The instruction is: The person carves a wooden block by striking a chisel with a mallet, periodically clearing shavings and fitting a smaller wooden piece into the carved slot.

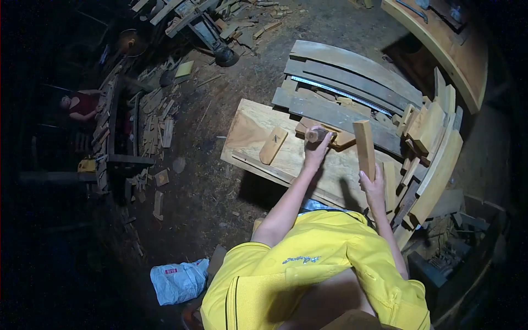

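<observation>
My left hand [316, 155] is closed around a dark cylindrical piece [319, 136] with a paler round end, over the wooden workbench [250, 129]. Just beyond and to the right of it lies a wooden block with angled edges [345, 141], partly hidden by the hand. My right hand [374, 187] grips the lower end of a rectangular wood block [363, 147], which stands up towards me. Left of my left hand rests a short flat board with a rounded end [273, 145], with a small dark mark or slot near its top.
Grey planks [352, 77] lie beyond the bench, a blue-white strip [335, 93] among them. Stacked boards [434, 159] crowd the right side. A white sack [179, 281] is on the floor at lower left. A person [87, 105] is by another bench at far left.
</observation>
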Tool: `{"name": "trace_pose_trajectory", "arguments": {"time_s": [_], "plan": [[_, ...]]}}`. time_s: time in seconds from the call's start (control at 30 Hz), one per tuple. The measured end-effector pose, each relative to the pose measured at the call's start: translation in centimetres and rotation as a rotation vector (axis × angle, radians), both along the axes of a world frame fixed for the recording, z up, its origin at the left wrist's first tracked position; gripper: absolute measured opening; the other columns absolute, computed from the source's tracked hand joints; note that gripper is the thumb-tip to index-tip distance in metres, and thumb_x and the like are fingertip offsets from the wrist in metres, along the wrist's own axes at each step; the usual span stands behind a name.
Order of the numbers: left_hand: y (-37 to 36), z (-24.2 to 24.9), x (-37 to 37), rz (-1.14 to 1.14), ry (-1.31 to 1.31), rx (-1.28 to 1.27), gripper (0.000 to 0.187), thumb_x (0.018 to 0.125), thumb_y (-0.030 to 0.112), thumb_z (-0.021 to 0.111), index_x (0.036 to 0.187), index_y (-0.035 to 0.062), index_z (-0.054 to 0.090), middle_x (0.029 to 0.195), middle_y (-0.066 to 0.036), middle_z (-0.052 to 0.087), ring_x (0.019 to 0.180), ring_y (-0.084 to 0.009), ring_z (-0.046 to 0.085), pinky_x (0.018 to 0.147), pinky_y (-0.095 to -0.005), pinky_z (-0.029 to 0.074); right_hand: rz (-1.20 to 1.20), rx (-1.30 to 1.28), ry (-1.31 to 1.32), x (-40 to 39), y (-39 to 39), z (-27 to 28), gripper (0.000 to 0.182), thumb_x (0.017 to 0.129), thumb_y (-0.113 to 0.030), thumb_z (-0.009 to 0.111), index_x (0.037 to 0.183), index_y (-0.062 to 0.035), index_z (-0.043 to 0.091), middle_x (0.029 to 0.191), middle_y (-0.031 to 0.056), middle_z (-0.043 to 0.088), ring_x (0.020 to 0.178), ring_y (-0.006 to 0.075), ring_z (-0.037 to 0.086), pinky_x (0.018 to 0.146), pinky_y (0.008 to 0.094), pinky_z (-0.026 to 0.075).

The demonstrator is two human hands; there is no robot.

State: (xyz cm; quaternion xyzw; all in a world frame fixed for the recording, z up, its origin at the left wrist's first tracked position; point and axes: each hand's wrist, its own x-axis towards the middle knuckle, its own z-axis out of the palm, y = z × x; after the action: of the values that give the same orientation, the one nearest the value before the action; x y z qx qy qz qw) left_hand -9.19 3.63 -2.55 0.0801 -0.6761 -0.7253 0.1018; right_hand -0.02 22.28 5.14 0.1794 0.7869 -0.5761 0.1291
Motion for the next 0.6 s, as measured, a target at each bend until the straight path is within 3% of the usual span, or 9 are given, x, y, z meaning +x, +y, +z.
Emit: {"name": "trace_pose_trajectory", "arguments": {"time_s": [0.07, 0.2, 0.27, 0.37, 0.53, 0.6], "plan": [[0.1, 0.0, 0.1, -0.005, 0.040, -0.074, 0.031, 0.080, 0.016, 0.068, 0.103, 0.0060, 0.049, 0.093, -0.002, 0.051, 0.086, -0.0099, 0.050, 0.077, -0.0246, 0.043, -0.039, -0.056, 0.083, 0.1, 0.2, -0.7, 0.044, 0.084, -0.018, 0.059, 0.124, -0.0065, 0.045, 0.088, 0.0063, 0.059, 0.068, 0.0114, 0.055, 0.061, 0.0271, 0.045], [0.1, 0.2, 0.3, 0.001, 0.090, -0.222, 0.030, 0.080, 0.016, 0.068, 0.101, 0.0053, 0.049, 0.094, -0.004, 0.050, 0.088, -0.0121, 0.050, 0.078, -0.0262, 0.042, -0.035, -0.039, 0.197, 0.0, 0.9, -2.4, 0.045, 0.084, -0.018, 0.059, 0.124, -0.0041, 0.044, 0.090, 0.0047, 0.059, 0.070, 0.0106, 0.055, 0.061, 0.0257, 0.045], [0.0, 0.2, 0.4, -0.005, 0.122, -0.265, 0.030, 0.080, 0.016, 0.068, 0.101, 0.0050, 0.050, 0.095, -0.005, 0.050, 0.088, -0.0129, 0.050, 0.079, -0.0267, 0.042, -0.049, -0.148, 0.051, -0.1, 0.4, -0.4, 0.046, 0.083, -0.018, 0.060, 0.123, -0.0023, 0.044, 0.095, 0.0069, 0.057, 0.080, 0.0142, 0.055, 0.071, 0.0280, 0.045], [0.3, 0.6, 0.2, 0.010, 0.089, -0.220, 0.029, 0.079, 0.016, 0.068, 0.100, 0.0051, 0.050, 0.094, -0.005, 0.050, 0.088, -0.0133, 0.050, 0.078, -0.0269, 0.042, -0.062, -0.110, 0.109, -0.1, 0.6, -1.4, 0.044, 0.083, -0.017, 0.059, 0.123, -0.0026, 0.044, 0.098, 0.0078, 0.057, 0.086, 0.0158, 0.054, 0.077, 0.0288, 0.044], [0.3, 0.4, -0.3, -0.005, 0.106, -0.207, 0.029, 0.080, 0.015, 0.068, 0.101, 0.0051, 0.050, 0.091, -0.004, 0.052, 0.084, -0.0125, 0.051, 0.075, -0.0261, 0.043, -0.069, -0.102, 0.188, -0.1, 0.7, -1.3, 0.041, 0.084, -0.017, 0.060, 0.119, -0.0023, 0.046, 0.096, 0.0060, 0.056, 0.085, 0.0125, 0.053, 0.074, 0.0257, 0.044], [0.5, 1.2, -0.1, -0.027, 0.019, -0.126, 0.028, 0.077, 0.016, 0.069, 0.098, 0.0041, 0.053, 0.094, -0.008, 0.050, 0.087, -0.0194, 0.051, 0.079, -0.0298, 0.041, -0.061, -0.098, 0.117, 0.1, 0.7, -0.2, 0.040, 0.083, -0.016, 0.060, 0.118, -0.0027, 0.046, 0.093, 0.0049, 0.055, 0.082, 0.0115, 0.052, 0.072, 0.0242, 0.043]]}}
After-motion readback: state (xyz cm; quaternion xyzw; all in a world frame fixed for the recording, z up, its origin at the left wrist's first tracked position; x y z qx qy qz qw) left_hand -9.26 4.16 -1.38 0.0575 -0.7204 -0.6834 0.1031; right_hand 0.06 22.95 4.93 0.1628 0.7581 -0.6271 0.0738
